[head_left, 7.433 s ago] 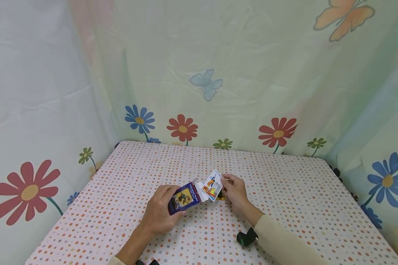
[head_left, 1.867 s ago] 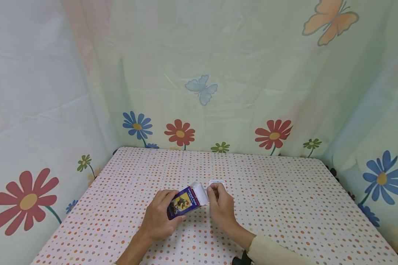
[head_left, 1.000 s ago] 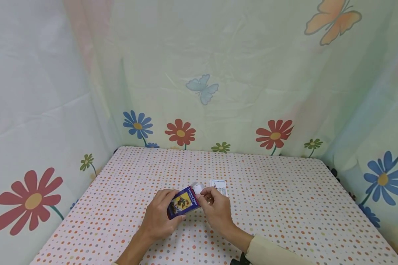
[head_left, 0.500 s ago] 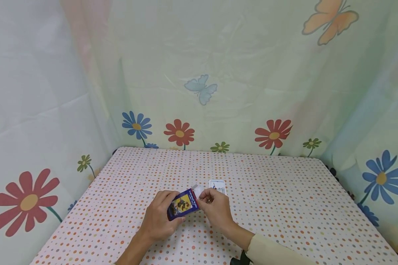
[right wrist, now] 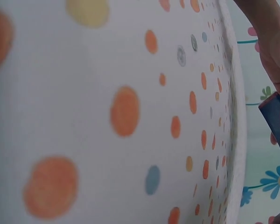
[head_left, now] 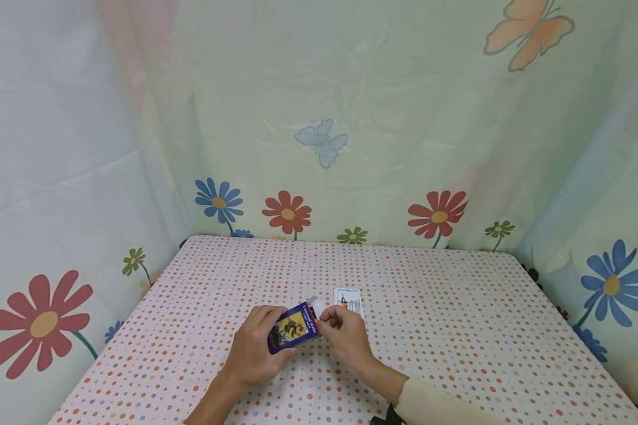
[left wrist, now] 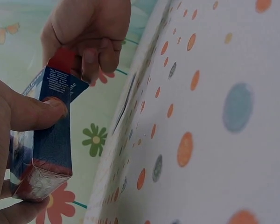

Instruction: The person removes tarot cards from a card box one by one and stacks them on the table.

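Observation:
A dark blue tarot card box [head_left: 292, 327] with a yellow picture on its front is gripped by my left hand [head_left: 257, 345], thumb along the near side. Its open end points up and to the right. There my right hand [head_left: 345, 333] pinches the white inner end flap [head_left: 316, 306] between thumb and curled fingers. The left wrist view has the box [left wrist: 53, 121] from its closed end, a red side flap [left wrist: 63, 59] standing up near the right hand [left wrist: 91, 28]. Just beyond the right hand lie white-bordered picture cards [head_left: 348, 298], partly hidden by it.
White cloth with coloured dots covers the table [head_left: 430, 307]. Flower-print curtains [head_left: 383, 147] hang behind and at both sides. A black object [head_left: 387, 415] shows beside the right sleeve [head_left: 441, 401].
Cards once held in my right hand now lie on the table. The right hand has moved left to the box's open end, bending the white flap inward. The left hand keeps its grip.

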Motion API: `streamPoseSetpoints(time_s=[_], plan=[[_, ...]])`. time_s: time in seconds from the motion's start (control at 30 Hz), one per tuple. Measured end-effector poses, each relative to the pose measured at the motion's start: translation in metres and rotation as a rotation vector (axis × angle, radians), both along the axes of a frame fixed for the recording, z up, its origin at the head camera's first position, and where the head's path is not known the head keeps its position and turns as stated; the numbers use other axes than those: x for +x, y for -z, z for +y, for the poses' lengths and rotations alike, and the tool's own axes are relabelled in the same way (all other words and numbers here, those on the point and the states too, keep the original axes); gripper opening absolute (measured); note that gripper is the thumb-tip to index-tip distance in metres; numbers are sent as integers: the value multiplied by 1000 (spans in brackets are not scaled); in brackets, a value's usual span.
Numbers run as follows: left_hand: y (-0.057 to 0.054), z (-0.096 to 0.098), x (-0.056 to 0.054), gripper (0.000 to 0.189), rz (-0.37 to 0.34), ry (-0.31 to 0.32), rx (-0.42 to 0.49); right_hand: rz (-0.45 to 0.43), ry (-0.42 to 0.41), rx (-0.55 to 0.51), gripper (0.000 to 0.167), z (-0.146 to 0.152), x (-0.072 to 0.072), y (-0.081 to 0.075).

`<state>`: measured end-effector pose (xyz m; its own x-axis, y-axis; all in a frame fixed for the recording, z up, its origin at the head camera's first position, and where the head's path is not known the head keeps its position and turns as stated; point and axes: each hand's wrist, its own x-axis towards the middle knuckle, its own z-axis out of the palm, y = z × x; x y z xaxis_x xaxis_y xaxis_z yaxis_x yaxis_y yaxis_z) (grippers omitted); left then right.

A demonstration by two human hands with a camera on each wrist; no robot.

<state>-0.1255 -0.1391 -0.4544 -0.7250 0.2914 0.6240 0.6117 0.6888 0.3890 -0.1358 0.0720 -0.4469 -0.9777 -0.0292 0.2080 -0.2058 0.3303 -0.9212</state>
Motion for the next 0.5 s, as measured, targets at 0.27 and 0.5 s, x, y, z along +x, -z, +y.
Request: streamPoseSetpoints(time_s=[0.27, 0.5], plan=[[1, 0, 0, 72, -2, -2, 9, -56, -29, -75, 9, 3, 1, 3], [1, -1, -1, 72, 3, -10, 4, -93, -51, -171, 12, 7, 1, 6]])
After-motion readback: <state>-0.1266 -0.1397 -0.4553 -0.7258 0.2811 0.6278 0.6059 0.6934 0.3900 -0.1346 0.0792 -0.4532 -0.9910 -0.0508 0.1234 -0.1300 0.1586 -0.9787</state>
